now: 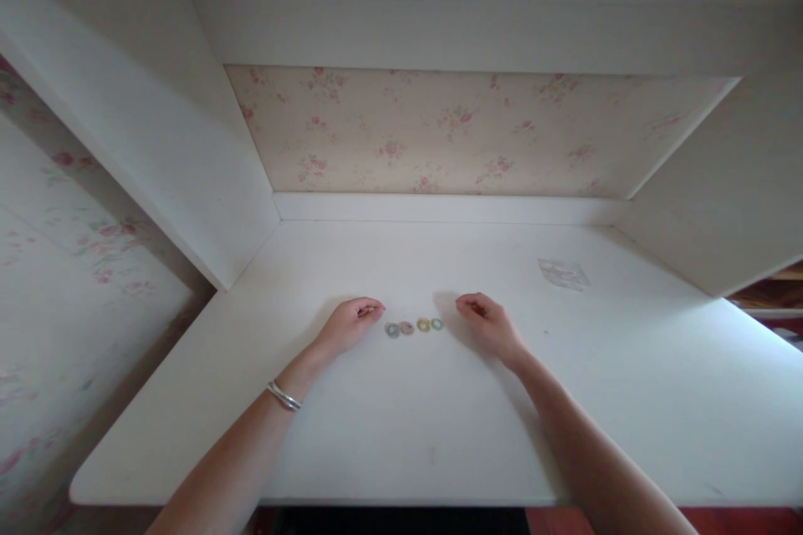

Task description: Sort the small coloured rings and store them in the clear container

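A white desk (pixel 401 435) bears four small coloured rings (pixel 414 326) in a row and a clear packet (pixel 563 273).

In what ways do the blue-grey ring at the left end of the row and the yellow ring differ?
The blue-grey ring lies at the row's left end, nearest the left hand; the yellow ring lies third from the left, closer to the right hand. The blue-grey ring is pale and dull, the yellow ring brighter. Both lie flat on the white table, look about equal in size, and neither hand touches them.
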